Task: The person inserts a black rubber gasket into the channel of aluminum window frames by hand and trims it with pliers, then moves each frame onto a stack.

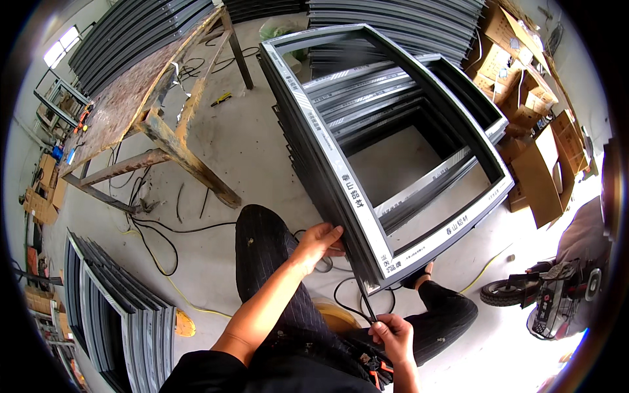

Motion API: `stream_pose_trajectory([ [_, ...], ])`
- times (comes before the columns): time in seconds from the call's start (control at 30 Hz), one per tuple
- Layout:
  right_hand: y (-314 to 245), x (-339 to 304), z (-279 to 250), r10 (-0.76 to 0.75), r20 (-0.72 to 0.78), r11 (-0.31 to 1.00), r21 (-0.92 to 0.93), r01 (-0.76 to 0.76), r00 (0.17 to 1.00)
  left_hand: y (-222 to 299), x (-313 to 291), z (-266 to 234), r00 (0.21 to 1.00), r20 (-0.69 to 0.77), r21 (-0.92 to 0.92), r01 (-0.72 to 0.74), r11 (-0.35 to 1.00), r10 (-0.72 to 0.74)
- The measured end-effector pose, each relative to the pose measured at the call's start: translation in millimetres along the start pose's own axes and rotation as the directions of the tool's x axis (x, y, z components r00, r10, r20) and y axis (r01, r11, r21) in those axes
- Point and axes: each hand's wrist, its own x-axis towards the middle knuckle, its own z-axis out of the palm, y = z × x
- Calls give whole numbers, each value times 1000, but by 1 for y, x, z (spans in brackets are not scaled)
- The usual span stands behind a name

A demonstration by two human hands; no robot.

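Note:
A grey metal window frame (347, 188), covered with white printed film, lies tilted on top of a stack of similar frames in front of me. At its near-left side, my left hand (317, 247) has its fingers curled against the outer edge, thumb on the side face. My right hand (395, 335) is just below the frame's near corner. Between its thumb and fingers it pinches a thin black strip (365, 302) that runs up to that corner. Whether the strip continues under my left fingers is hidden.
A worn workbench (137, 98) stands at left with curved profiles on it. More frames (121, 301) stack at lower left. Black cables (154, 245) cross the floor. Cardboard boxes (540, 173) and a scooter (557, 295) are at right. Orange-handled pliers (376, 378) are at my lap.

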Motion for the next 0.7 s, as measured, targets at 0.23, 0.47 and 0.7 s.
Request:
stream_pose_trajectory([
  [0.23,-10,5,-7,-6,-21,996,86,8,1000,-15,-4,7,998,-11,8,-60,998,60],
  [0.47,12,8,0,-214,-104,946,-269,180,971,-16,0,12,993,-119,-9,-22,1000,20],
  [0.7,8,5,3,-280,-95,900,-373,227,955,-8,3,9,989,-146,-43,23,999,-29],
])
